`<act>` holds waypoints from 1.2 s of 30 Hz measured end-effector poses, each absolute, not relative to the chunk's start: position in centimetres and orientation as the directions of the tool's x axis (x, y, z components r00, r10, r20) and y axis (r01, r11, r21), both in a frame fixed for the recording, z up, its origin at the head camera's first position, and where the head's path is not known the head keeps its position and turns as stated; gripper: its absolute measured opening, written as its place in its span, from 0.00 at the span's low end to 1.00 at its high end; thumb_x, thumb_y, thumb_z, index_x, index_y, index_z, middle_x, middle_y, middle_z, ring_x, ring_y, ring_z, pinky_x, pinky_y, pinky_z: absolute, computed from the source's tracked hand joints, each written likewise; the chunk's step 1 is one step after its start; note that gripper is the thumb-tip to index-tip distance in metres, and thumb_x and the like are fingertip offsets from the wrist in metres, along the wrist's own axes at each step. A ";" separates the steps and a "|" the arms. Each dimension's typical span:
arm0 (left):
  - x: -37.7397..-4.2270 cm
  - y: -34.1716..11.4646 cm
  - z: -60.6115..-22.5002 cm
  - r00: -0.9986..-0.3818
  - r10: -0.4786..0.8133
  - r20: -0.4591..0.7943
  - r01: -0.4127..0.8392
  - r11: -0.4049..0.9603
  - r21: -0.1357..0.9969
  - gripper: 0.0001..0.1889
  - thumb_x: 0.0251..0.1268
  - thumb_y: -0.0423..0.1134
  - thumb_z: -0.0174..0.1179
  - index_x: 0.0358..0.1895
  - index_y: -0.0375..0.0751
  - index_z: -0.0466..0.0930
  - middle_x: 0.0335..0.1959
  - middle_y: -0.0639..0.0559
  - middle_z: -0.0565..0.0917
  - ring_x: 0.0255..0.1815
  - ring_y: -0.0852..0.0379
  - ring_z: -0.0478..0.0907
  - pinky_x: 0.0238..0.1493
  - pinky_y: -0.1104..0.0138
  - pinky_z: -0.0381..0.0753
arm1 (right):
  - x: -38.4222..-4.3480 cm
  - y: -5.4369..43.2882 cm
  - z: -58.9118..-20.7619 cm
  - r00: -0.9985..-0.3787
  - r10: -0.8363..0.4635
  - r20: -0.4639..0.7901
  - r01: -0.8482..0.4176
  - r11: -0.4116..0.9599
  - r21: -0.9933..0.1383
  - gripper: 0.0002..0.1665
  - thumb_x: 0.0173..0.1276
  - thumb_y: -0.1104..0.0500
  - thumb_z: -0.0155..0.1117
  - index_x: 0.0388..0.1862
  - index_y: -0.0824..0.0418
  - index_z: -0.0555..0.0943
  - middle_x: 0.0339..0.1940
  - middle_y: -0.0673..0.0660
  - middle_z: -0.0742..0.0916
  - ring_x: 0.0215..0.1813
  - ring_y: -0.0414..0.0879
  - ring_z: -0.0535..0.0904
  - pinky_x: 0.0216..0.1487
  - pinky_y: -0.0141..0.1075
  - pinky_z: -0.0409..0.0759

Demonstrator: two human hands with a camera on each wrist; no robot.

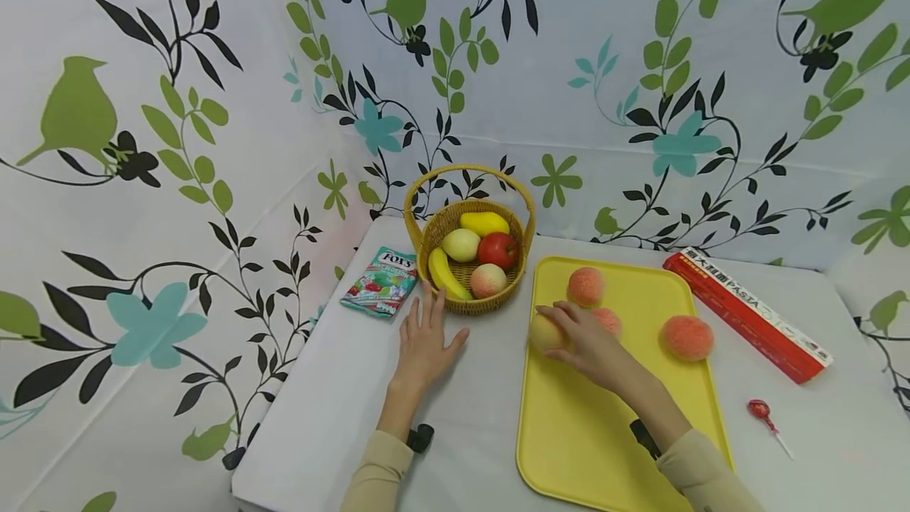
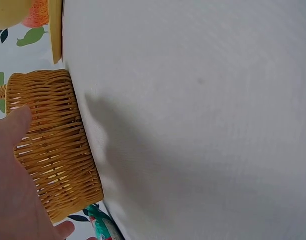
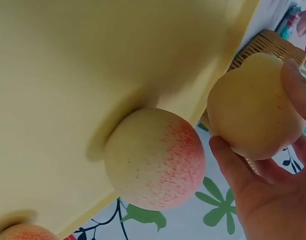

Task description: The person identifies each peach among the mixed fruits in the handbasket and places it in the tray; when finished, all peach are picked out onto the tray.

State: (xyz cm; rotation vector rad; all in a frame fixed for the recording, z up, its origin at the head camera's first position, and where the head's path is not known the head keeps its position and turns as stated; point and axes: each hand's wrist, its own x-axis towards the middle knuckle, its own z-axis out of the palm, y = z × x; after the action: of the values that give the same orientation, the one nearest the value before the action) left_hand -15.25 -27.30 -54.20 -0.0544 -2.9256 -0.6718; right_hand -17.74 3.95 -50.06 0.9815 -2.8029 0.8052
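The right hand (image 1: 593, 344) grips a pale peach (image 1: 546, 333) at the yellow tray (image 1: 590, 433)'s left edge; the left hand (image 1: 426, 340), fingers extended, is beside the basket (image 1: 478, 306).

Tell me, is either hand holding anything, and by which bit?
The right hand holds a pale yellow fruit by its sides, between thumb and fingers. The left hand holds nothing.
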 end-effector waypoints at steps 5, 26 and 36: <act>-15.4 -27.4 -54.6 -0.990 -0.004 0.139 0.055 0.905 0.422 0.47 0.72 0.61 0.57 0.84 0.46 0.45 0.87 0.41 0.38 0.84 0.28 0.44 0.78 0.33 0.53 | -17.5 4.1 -50.7 -0.782 -0.581 0.227 -0.617 0.667 -0.418 0.43 0.57 0.56 0.81 0.72 0.55 0.74 0.64 0.66 0.80 0.65 0.63 0.77 0.64 0.59 0.79; -15.4 -27.5 -54.9 -0.987 0.006 0.163 0.072 0.910 0.408 0.46 0.73 0.60 0.57 0.84 0.47 0.44 0.87 0.41 0.40 0.84 0.27 0.45 0.78 0.33 0.53 | -17.1 3.4 -51.0 -0.795 -0.591 0.140 -0.599 0.724 -0.342 0.43 0.57 0.56 0.81 0.72 0.52 0.75 0.67 0.67 0.79 0.65 0.65 0.77 0.49 0.60 0.86; -15.4 -27.4 -54.7 -0.987 0.010 0.159 0.076 0.905 0.418 0.47 0.72 0.60 0.58 0.84 0.48 0.44 0.87 0.41 0.40 0.84 0.27 0.44 0.78 0.31 0.52 | -17.0 3.6 -50.9 -0.791 -0.593 0.151 -0.608 0.736 -0.298 0.44 0.57 0.56 0.81 0.72 0.57 0.74 0.67 0.70 0.79 0.65 0.67 0.78 0.57 0.60 0.84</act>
State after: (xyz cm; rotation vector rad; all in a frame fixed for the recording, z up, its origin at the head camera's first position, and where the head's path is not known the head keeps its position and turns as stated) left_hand -15.36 -27.44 -54.71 -0.0662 -2.9155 -0.6496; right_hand -17.05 3.60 -50.86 0.9978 -2.8841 0.5207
